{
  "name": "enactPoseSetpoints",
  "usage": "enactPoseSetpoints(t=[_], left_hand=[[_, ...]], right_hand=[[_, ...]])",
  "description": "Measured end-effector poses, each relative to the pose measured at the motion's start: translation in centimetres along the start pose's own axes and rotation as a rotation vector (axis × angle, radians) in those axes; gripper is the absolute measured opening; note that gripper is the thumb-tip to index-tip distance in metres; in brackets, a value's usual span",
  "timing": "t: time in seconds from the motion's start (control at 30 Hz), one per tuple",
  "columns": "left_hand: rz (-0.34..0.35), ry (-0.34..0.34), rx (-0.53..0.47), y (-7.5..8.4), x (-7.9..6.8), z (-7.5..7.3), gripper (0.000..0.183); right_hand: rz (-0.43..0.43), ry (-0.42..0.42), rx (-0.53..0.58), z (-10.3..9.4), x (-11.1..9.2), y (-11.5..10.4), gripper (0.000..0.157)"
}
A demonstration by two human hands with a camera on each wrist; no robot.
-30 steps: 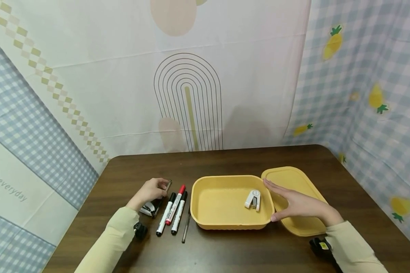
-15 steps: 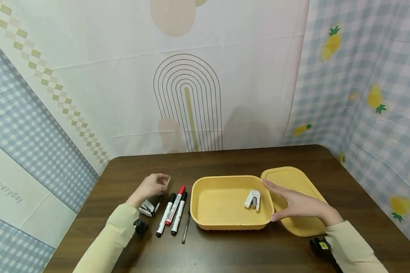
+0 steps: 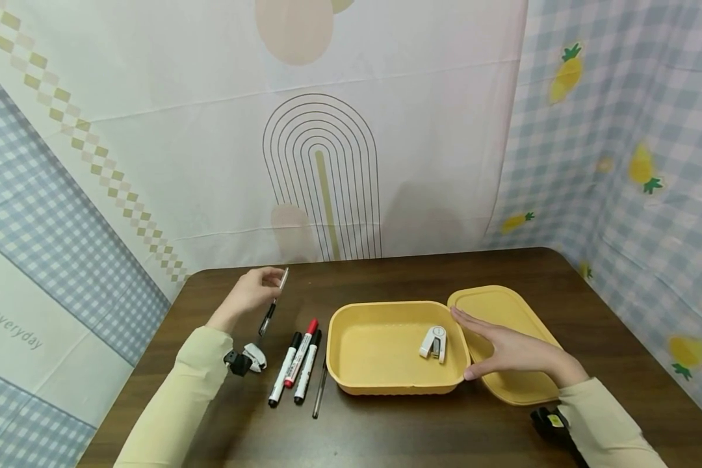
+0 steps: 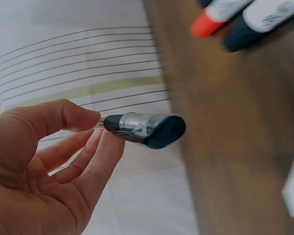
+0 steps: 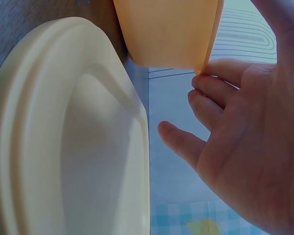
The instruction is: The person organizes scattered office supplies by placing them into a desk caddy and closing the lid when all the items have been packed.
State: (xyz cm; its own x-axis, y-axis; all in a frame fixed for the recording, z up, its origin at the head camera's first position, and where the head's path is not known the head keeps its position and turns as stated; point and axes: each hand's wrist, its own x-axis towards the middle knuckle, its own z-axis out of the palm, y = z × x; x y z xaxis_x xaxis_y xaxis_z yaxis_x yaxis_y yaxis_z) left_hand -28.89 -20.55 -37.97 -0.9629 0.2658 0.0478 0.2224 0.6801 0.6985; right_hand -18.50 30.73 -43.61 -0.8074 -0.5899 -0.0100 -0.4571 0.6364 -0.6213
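My left hand (image 3: 247,296) pinches a clear pen (image 3: 267,317) with a black cap, above the far left of the table. The left wrist view shows the pen's capped end (image 4: 147,129) pointing outward from between thumb and fingers. My right hand (image 3: 517,348) is spread at the right end of a yellow plastic box (image 3: 374,351), with fingertips and thumb at its rim. Inside the box, toward the right, lies a small white stapler (image 3: 433,343). In the right wrist view, the fingers (image 5: 215,90) are mostly straight against the box's edge.
A black marker (image 3: 284,370), a red marker (image 3: 301,354), another black marker (image 3: 307,367) and a second pen (image 3: 319,391) lie left of the box. A white and black stapler-like item (image 3: 255,357) sits near the left wrist. The yellow lid (image 3: 520,383) lies under the right hand.
My left hand has lifted the pen and moved it up and away toward the table's far edge, uncovering more of the white and black item. The right hand stays at the box.
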Motion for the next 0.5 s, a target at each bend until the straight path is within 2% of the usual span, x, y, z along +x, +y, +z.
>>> enactPoseSetpoints(t=[0.23, 0.5], left_hand=[[0.042, 0.016, 0.001, 2.2, 0.9, -2.3, 0.049], [0.029, 0.032, 0.038, 3.8, 1.7, -3.2, 0.053]], right_hand=[[0.004, -0.014, 0.01, 0.1, 0.0, 0.1, 0.11], [-0.004, -0.003, 0.005, 0.0, 0.0, 0.0, 0.109]])
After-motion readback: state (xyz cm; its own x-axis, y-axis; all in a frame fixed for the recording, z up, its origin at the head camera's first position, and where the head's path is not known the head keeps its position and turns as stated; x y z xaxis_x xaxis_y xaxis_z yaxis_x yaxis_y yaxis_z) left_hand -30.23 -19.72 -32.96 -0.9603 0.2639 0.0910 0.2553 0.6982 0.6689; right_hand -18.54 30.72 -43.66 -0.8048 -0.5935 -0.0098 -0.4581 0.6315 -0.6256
